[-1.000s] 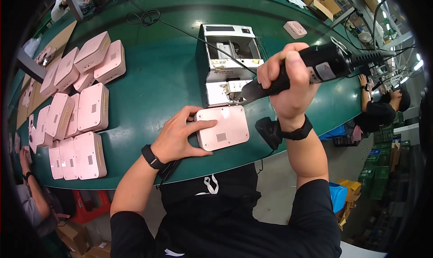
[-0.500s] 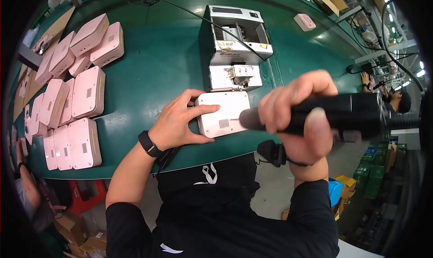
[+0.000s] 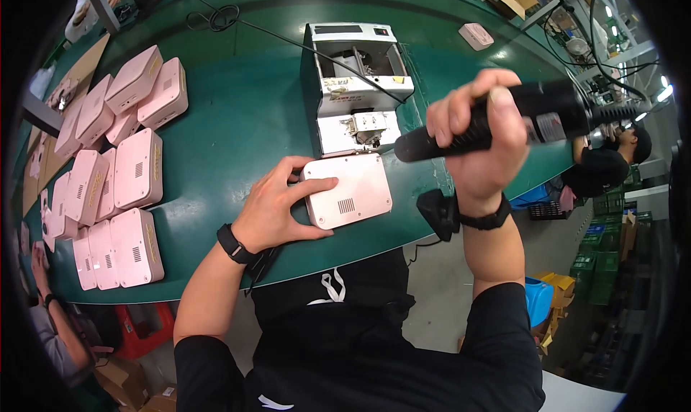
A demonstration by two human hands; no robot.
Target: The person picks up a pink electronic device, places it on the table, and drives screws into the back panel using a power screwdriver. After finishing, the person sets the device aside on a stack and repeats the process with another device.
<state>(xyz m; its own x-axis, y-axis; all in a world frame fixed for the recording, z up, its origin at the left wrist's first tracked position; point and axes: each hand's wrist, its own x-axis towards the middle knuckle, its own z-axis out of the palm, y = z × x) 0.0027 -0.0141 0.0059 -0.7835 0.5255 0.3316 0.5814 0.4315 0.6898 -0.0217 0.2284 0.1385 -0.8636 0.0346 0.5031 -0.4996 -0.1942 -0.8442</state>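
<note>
A pale pink plastic casing lies flat on the green table, its vent slots and corner screw holes facing up. My left hand grips its left end, with one finger on top and the thumb at the near side. In my right hand is a black electric screwdriver, raised to the right of the casing and apart from it. Its front end points left; no bit can be made out there. Just beyond the casing stands a white and black screw feeder with an open top tray.
Several pink casings stand and lean in stacks at the left. A small pink piece sits at the far right. A black cable crosses above the feeder. Other people work at both sides; a red stool stands below the left edge.
My right hand has lifted the screwdriver up and away from the casing's right part. My left hand keeps its hold on the casing. The whole view has shifted slightly.
</note>
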